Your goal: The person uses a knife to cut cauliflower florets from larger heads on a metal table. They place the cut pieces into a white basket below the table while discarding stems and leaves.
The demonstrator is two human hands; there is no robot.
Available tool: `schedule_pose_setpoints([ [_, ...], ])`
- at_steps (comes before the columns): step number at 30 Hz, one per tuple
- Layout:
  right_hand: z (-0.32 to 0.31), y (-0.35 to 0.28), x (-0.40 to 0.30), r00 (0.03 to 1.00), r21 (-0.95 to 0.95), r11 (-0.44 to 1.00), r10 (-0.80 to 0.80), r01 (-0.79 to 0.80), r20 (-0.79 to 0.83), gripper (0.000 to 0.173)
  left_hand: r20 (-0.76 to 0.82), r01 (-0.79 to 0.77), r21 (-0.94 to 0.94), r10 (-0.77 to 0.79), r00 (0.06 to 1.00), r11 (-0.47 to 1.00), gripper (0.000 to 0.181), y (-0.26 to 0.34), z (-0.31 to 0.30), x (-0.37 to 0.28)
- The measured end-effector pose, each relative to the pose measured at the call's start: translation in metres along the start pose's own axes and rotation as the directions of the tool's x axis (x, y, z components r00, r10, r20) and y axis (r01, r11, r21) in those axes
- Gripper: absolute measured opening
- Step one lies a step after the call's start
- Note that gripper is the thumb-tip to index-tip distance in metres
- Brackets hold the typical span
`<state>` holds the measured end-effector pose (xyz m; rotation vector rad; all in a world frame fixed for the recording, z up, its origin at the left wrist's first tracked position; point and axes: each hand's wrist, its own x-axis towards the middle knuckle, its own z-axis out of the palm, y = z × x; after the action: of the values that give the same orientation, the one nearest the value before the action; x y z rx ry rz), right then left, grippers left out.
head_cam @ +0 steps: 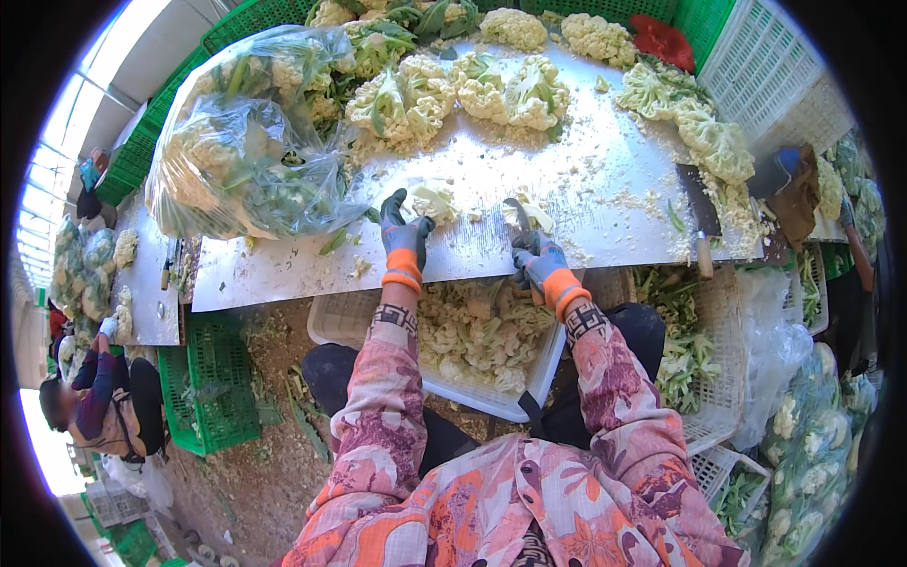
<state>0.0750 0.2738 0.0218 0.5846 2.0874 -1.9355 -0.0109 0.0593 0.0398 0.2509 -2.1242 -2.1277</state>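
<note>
My left hand [406,230], in a grey glove with an orange cuff, is on the near side of the metal tabletop [305,273]. Its thumb and fingers are apart beside a small cut cauliflower piece [434,203]; whether they touch it, I cannot tell. My right hand [538,264], gloved alike, is closed around a small curved knife [522,215]. The blade lies against another pale cauliflower piece [537,214]. Beyond my hands are large cauliflower heads [514,92] with leaves. Below the table edge, between my knees, a white plastic crate [489,406] holds cut florets [482,333].
A clear plastic bag of cauliflower [248,149] bulges at the left. A cleaver [698,202] lies at the right, its wooden handle over the edge. Crates of leaves [723,354] stand at the right, a green crate [212,390] at the left. A person [106,404] sits far left.
</note>
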Motion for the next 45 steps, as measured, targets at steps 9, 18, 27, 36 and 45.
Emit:
schedule_pose_setpoints([
  [9,0.026,-0.015,-0.033,0.853,-0.482,0.753,-0.522,0.448,-0.023,0.026,0.066,-0.256,0.282,0.248,0.967,0.924,0.054,-0.063,0.007,0.014],
  [18,0.054,-0.042,-0.02,0.802,-0.67,0.605,-0.597,0.431,-0.024,0.033,0.141,-0.184,0.365,0.142,0.98,0.913,0.049,-0.004,0.007,-0.01],
  [27,0.063,0.003,-0.04,0.783,-0.507,0.709,-0.614,0.49,-0.102,0.031,0.561,-0.575,0.818,0.181,0.808,0.03,0.038,0.039,0.016,-0.035],
  [36,0.071,-0.002,-0.029,0.835,-0.6,0.736,-0.514,0.312,-0.197,0.026,0.438,-0.636,0.614,0.468,0.768,0.468,0.05,0.003,0.006,-0.024],
  [45,0.087,-0.034,-0.015,0.989,-0.804,0.584,-0.148,0.113,0.031,0.028,0.381,-0.567,0.573,0.42,0.824,0.592,0.046,-0.015,0.001,-0.023],
])
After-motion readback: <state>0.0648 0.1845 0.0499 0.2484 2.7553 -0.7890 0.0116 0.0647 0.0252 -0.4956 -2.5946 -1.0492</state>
